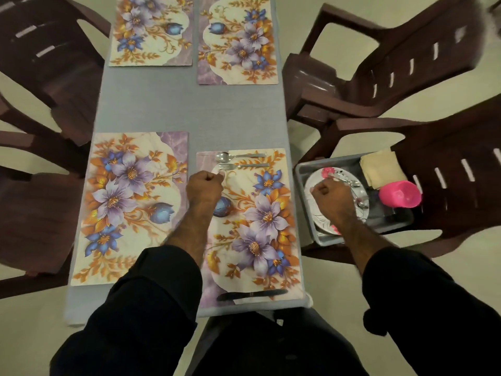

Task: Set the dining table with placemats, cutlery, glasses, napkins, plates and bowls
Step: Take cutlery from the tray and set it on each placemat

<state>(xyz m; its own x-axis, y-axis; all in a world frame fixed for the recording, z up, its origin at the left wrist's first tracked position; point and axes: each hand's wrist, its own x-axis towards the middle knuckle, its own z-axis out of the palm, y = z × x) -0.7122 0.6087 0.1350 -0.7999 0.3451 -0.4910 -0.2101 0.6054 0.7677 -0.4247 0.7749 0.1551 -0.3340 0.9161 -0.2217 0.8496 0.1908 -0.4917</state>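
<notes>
Four floral placemats lie on the grey table (189,109). On the near right placemat (260,226) a spoon (238,156) and a fork (244,166) lie side by side at its far end, and a dark knife (252,294) lies at its near edge. My left hand (204,189) is a closed fist just beside the fork's tines, with nothing seen in it. My right hand (329,196) is curled over a white flowered plate (362,213) in a grey bin (305,169), gripping cutlery (349,181) that sticks out from the fist.
The bin sits on a brown plastic chair (447,185) to the right of the table and also holds folded beige napkins (379,169) and a pink cup (400,194). More brown chairs stand at the left (40,202) and far right (379,77).
</notes>
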